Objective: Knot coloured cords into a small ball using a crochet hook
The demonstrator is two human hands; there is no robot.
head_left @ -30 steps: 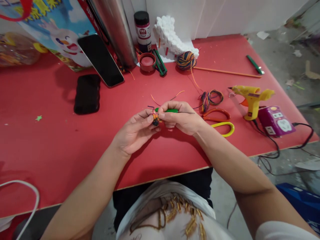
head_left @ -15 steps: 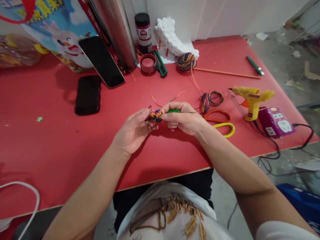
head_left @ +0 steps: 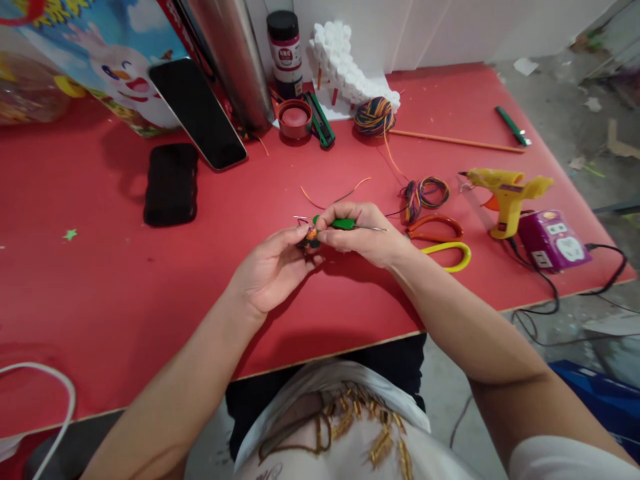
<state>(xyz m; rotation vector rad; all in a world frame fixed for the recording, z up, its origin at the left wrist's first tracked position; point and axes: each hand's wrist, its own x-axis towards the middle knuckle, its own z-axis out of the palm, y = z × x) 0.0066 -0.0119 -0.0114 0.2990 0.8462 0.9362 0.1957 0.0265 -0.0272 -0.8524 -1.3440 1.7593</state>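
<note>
My left hand (head_left: 270, 263) pinches a small multicoloured crocheted piece (head_left: 312, 235) between thumb and fingers; most of it is covered by them. My right hand (head_left: 360, 233) is closed on a crochet hook with a green handle (head_left: 344, 224). One thin metal end points right over the wrist, the other shows to the left above the piece. The right fingertips meet the piece's right side. Behind the hands lies a loose yarn end (head_left: 325, 203). A looped bundle of yarn (head_left: 423, 198) lies to their right, with a strand running toward the right hand.
A yarn ball (head_left: 375, 117), a wooden stick (head_left: 460, 141) and a green cutter (head_left: 320, 120) lie farther back. Orange-and-yellow-handled scissors (head_left: 450, 257) are beside my right wrist. A yellow glue gun (head_left: 507, 193) stands by a purple power box (head_left: 553, 241). Phones (head_left: 197, 113) are at left.
My left thumb and fingers now cover more of the crocheted piece. The hook has shifted and turned slightly, with its left metal end now visible. The view has tilted a little.
</note>
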